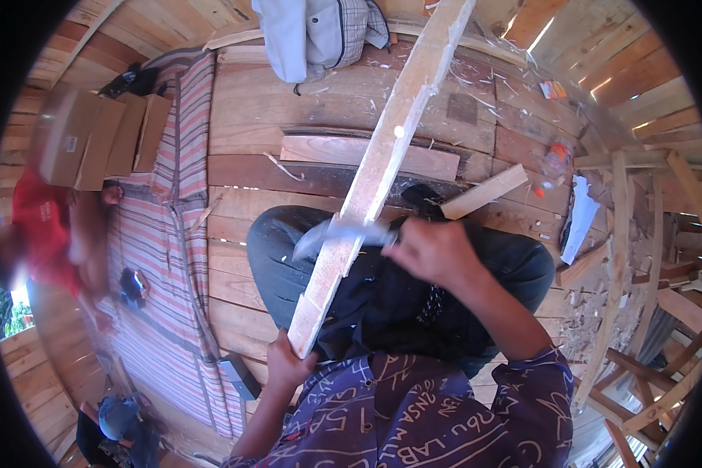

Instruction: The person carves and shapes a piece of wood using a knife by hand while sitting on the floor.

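Note:
A long, rough-edged wooden plank (390,144) slants up from my lap toward the far wall. My left hand (290,360) is wrapped round its near end. In my right hand (433,251) is a large knife (331,235) with a curved blade, blurred by motion. That blade lies across the plank above my legs, and its handle is mostly hidden in my fist. Splintered steps show along the plank's edge near the blade. Whether the blade touches the wood I cannot tell.
Wood offcuts (370,158) and a short board (485,192) lie on the plank floor (246,109) among shavings. A grey bag (312,39) rests at the far wall. Leftward are a striped mat (160,308), cardboard boxes (93,140) and a person in red (47,226). Wooden framing (618,296) stands right.

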`<state>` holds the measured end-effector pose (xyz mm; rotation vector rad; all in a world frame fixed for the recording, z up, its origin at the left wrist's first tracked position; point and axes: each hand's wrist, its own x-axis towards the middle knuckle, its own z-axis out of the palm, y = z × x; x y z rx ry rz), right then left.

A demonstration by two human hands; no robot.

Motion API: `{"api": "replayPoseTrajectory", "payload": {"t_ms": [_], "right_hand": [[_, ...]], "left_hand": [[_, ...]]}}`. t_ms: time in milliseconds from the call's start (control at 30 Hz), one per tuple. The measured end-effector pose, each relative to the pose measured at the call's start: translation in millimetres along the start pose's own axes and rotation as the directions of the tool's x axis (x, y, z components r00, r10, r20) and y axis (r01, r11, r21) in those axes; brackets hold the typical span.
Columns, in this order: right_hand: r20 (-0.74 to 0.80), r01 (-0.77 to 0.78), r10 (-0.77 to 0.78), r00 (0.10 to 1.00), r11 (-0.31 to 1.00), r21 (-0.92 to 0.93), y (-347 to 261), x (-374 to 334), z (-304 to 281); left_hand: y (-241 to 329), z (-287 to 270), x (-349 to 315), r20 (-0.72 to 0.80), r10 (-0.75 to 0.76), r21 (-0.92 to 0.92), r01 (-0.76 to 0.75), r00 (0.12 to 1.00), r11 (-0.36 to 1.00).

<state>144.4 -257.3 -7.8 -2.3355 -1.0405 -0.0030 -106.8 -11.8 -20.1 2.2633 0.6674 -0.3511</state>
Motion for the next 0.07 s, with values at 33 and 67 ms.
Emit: {"api": "replayPoseTrajectory", "payload": {"t_ms": [33,67], "right_hand": [[-0.094,0.025,-0.032,0.995,0.997,-0.077,22.4,12.1,-8.1],[-0.131,-0.017,0.005,0.991,0.996,-0.092,27.0,11.3,-2.1]], "left_hand": [[2.0,-1.6,-2.1,-0.006,-0.019,0.025,0.02,1.0,1.0],[5.7,1.0,0.7,0.006,-0.025,0.037,0.025,1.0,0.999]]}}
